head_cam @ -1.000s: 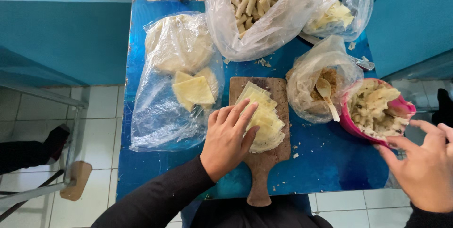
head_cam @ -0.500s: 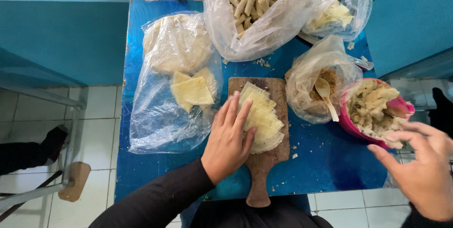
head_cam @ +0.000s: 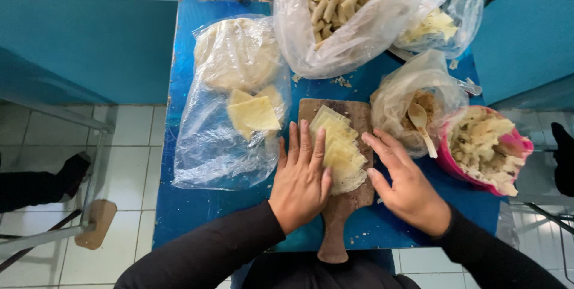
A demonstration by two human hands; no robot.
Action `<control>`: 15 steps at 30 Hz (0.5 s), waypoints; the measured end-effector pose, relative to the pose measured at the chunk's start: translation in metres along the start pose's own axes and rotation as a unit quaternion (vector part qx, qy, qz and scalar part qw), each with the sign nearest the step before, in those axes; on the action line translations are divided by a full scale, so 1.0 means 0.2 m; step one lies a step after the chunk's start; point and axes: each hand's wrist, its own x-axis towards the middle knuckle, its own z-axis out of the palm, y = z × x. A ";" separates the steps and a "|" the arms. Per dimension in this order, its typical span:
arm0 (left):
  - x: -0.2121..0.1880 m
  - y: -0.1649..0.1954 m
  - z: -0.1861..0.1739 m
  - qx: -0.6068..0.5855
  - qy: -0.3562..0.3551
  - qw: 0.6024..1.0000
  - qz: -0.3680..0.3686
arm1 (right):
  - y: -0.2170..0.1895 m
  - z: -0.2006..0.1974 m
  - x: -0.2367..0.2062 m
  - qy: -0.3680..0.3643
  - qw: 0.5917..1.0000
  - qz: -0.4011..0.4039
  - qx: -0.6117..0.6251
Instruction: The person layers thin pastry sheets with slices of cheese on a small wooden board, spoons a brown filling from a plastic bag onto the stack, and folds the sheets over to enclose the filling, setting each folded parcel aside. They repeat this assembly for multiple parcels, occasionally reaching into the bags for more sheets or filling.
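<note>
A stack of pale yellow dough sheets (head_cam: 338, 145) lies fanned out on a brown wooden cutting board (head_cam: 362, 118) at the middle of the blue table (head_cam: 185, 49). My left hand (head_cam: 304, 175) rests flat with fingers apart on the left edge of the sheets. My right hand (head_cam: 403, 184) is open beside the board's right edge, its thumb touching the stack. Neither hand grips anything.
A clear plastic bag with dough sheets (head_cam: 239, 91) lies at left. A big bag of rolled pieces (head_cam: 344, 8) and a smaller bag (head_cam: 439, 23) stand at the back. A bag with brown filling and a spoon (head_cam: 418, 115) and a pink bowl (head_cam: 448, 163) sit at right.
My right hand has come in from the far right, past the pink bowl, to the board's right edge. My left hand stays flat on the sheets, which now look more fanned out.
</note>
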 end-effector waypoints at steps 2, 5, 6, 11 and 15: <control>0.00 0.00 0.00 0.009 0.005 1.000 0.005 | 0.00 0.04 0.00 0.011 1.000 -0.010 0.007; 0.00 0.00 -0.01 0.001 0.002 1.000 0.003 | -0.01 0.07 -0.01 0.022 0.999 -0.021 0.032; -0.01 0.00 -0.01 -0.007 -0.001 1.000 0.002 | -0.01 0.08 -0.02 0.025 0.998 -0.025 0.042; -0.01 -0.03 -0.04 -0.046 -0.012 0.999 -0.010 | -0.05 0.08 -0.05 -0.003 0.983 0.061 0.172; -0.01 -0.04 -0.05 -0.043 -0.014 0.999 -0.005 | -0.05 0.07 -0.07 0.036 0.998 -0.017 -0.053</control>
